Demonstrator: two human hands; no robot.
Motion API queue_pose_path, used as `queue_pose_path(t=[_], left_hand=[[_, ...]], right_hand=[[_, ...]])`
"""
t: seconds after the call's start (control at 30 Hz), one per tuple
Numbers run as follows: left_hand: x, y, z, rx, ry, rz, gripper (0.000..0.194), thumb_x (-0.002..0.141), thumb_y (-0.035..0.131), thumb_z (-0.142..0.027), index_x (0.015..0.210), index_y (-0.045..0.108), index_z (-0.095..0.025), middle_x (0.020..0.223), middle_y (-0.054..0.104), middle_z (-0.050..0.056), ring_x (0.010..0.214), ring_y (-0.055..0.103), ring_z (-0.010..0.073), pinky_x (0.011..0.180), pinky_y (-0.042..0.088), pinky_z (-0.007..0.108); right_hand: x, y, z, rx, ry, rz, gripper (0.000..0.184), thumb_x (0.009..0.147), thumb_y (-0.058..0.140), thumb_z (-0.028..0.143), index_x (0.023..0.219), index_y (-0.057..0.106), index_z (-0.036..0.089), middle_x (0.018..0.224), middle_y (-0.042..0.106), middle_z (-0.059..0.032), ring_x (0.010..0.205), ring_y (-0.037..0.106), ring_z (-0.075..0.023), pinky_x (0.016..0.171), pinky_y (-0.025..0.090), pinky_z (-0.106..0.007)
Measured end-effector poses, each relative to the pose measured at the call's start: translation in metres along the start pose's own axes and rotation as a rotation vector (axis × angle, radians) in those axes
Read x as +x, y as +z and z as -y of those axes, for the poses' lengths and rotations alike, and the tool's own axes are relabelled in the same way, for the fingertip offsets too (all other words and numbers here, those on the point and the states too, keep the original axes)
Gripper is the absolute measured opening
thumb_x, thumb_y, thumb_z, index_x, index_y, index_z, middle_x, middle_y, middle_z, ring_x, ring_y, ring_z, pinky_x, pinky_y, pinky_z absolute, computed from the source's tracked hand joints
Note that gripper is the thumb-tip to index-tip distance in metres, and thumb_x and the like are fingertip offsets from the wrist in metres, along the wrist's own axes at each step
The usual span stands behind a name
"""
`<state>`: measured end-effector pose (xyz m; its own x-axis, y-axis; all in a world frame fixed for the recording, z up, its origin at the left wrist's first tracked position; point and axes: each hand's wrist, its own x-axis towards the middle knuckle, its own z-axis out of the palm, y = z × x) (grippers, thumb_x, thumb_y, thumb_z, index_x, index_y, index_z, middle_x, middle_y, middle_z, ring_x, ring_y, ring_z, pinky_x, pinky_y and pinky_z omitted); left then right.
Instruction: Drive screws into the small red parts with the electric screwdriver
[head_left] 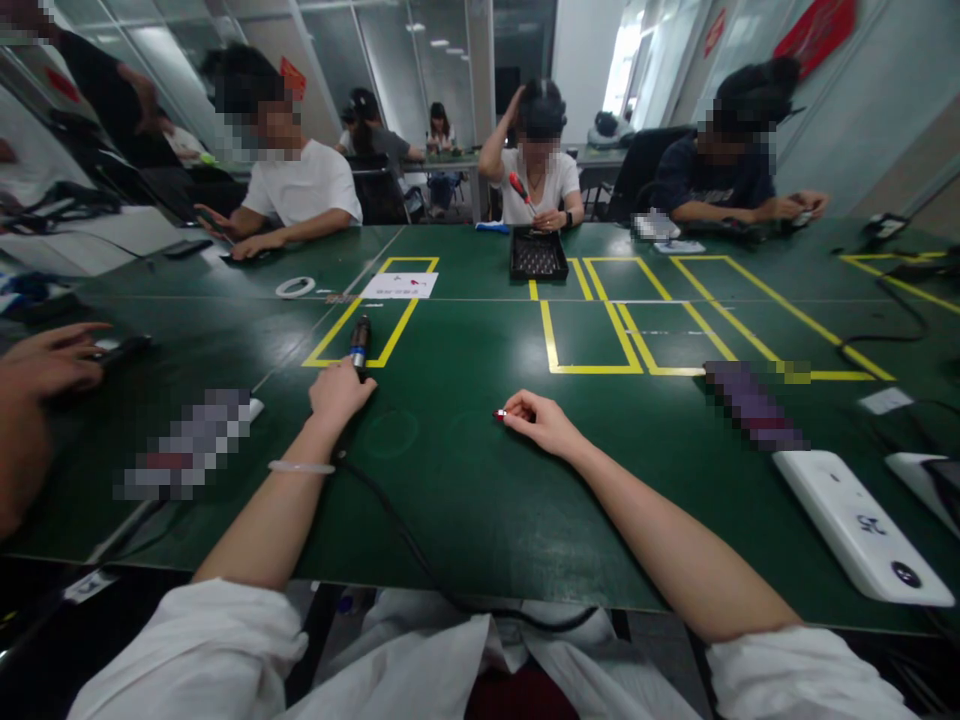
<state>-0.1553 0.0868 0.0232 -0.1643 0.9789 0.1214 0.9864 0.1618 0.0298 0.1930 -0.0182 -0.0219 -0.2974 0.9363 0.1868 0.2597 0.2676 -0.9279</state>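
My left hand (337, 392) is closed at the near end of a dark electric screwdriver (361, 338) with a blue band, which lies over the yellow-taped rectangle on the green table (442, 480). The hand covers its near end. A black cable (390, 525) runs from beside my left wrist to the table's front edge. To the right, my right hand (538, 420) pinches a small red and silver piece (499, 414) between thumb and fingertips, just above or at the tabletop. Its exact kind is too small to make out.
A white card (400, 286) and a roll of white tape (295, 287) lie ahead. Across the table, a person holds a red screwdriver (519, 188) over a black tray (538, 262). A white power bank (862, 525) is at right; another person's hand (56, 360) is at left.
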Motion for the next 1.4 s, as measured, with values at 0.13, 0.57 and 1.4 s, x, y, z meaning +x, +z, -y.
queue_pose_path(t=[0.13,0.57,1.4], left_hand=[[-0.046,-0.003,-0.044,-0.017,0.212,0.012,0.058,0.084,0.049,-0.045,0.132,0.046,-0.014,0.115,0.059,0.019,0.102,0.058,0.0354,0.077,0.05,0.044],[-0.126,-0.001,-0.15,-0.22,0.68,0.045,0.061,0.084,0.055,-0.046,0.138,0.04,-0.022,0.122,0.057,0.013,0.107,0.056,0.0287,0.083,0.048,0.037],[-0.133,0.003,-0.137,-0.416,0.697,0.123,0.064,0.084,0.053,-0.052,0.142,0.037,-0.029,0.129,0.049,0.009,0.113,0.055,0.0255,0.088,0.05,0.036]], right_hand=[[0.0,0.0,-0.004,0.009,-0.008,0.009,0.024,0.083,0.062,0.039,0.091,0.059,0.016,0.076,0.06,-0.0009,0.066,0.053,-0.0114,0.063,0.043,-0.024],[0.002,-0.004,-0.008,0.009,-0.017,-0.165,0.02,0.081,0.06,0.037,0.085,0.052,0.019,0.068,0.053,0.0031,0.059,0.047,-0.0109,0.058,0.04,-0.024],[-0.002,-0.006,0.0,-0.22,-0.051,-0.037,0.015,0.077,0.061,0.028,0.077,0.048,0.02,0.06,0.05,0.0058,0.053,0.044,-0.0097,0.054,0.033,-0.022]])
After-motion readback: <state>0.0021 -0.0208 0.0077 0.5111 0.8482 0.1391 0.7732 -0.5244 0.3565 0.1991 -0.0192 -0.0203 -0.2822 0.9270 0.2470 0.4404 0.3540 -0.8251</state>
